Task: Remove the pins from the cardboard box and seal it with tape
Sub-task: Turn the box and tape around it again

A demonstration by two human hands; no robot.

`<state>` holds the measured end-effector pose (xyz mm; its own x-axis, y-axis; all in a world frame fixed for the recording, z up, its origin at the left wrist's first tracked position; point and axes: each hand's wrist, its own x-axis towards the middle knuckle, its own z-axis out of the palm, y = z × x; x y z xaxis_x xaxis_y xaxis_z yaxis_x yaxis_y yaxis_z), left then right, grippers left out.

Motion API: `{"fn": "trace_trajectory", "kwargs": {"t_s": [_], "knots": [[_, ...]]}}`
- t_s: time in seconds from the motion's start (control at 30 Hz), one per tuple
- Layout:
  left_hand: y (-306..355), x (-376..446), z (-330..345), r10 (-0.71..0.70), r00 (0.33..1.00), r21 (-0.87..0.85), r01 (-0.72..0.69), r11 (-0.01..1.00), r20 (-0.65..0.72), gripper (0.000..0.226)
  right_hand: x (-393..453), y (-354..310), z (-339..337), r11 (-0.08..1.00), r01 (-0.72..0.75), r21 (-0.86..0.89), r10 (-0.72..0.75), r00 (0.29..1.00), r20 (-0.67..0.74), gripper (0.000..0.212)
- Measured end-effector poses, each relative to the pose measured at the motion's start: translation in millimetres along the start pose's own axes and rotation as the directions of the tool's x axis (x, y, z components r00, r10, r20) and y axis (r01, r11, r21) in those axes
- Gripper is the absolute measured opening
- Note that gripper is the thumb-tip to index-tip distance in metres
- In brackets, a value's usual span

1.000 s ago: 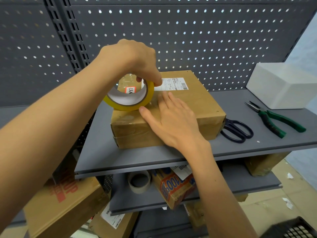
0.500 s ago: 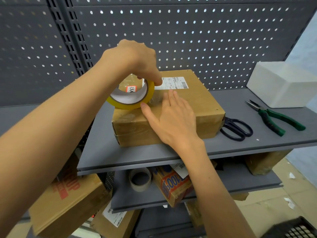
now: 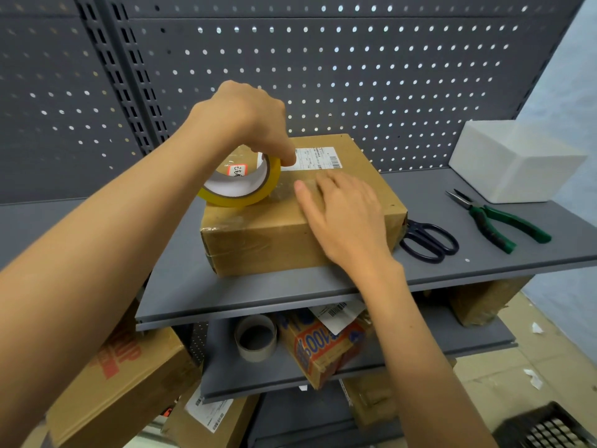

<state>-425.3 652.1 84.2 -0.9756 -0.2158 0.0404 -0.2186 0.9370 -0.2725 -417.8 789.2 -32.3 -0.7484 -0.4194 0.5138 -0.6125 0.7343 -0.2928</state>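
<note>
Now the flat brown cardboard box is lying under both hands on the grey metal shelf, its long axis running from near-left to far-right. The left hand is gripping the yellow roll of clear tape, tilted on the box top. The right hand is pressing flat, fingers straight, just right of the roll.

"100" on lower-shelf carton

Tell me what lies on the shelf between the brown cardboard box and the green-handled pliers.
In the head view, dark-handled scissors lie on the grey shelf between the brown cardboard box and the green-handled pliers, blades toward the box.
</note>
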Motion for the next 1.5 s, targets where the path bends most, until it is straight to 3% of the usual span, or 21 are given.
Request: {"fn": "trace_trajectory", "kwargs": {"t_s": [0.2, 0.3, 0.37, 0.5, 0.7, 1.07, 1.27, 1.5], "knots": [[2, -2, 0, -0.006, 1.000, 0.015, 0.006, 1.000, 0.004, 0.036, -4, 41, -22, 0.998, -0.057, 0.029, 0.061, 0.981, -0.182, 0.040], [1, -2, 0, -0.013, 1.000, 0.008, 0.013, 1.000, 0.006, 0.037, -11, 65, -31, 0.983, -0.168, 0.068, 0.181, 0.934, -0.309, 0.039], [1, -3, 1, -0.016, 1.000, 0.004, 0.016, 1.000, 0.008, 0.037, -14, 83, -33, 0.961, -0.258, 0.098, 0.276, 0.906, -0.321, 0.037], [0, -3, 0, -0.023, 1.000, 0.011, 0.023, 1.000, 0.009, 0.038, -23, 111, -27, 0.927, -0.374, 0.038, 0.373, 0.905, -0.205, 0.031], [3, -5, -1, -0.030, 1.000, 0.029, 0.030, 0.999, 0.009, 0.040, -35, 126, -14, 0.915, -0.386, -0.121, 0.396, 0.916, 0.071, 0.026], [4, -5, -2, -0.034, 0.999, 0.049, 0.033, 0.998, 0.023, 0.043, -36, 119, -14, 0.893, -0.427, -0.139, 0.444, 0.887, 0.127, 0.033], [4, -7, -3, -0.042, 0.999, 0.041, 0.041, 0.998, 0.026, 0.042, -39, 113, -27, 0.871, -0.491, 0.023, 0.491, 0.871, 0.001, 0.031], [5, -8, -3, -0.034, 0.999, 0.037, 0.033, 0.999, 0.030, 0.042, -35, 91, -53, 0.900, -0.393, 0.191, 0.432, 0.862, -0.266, 0.033]]}}
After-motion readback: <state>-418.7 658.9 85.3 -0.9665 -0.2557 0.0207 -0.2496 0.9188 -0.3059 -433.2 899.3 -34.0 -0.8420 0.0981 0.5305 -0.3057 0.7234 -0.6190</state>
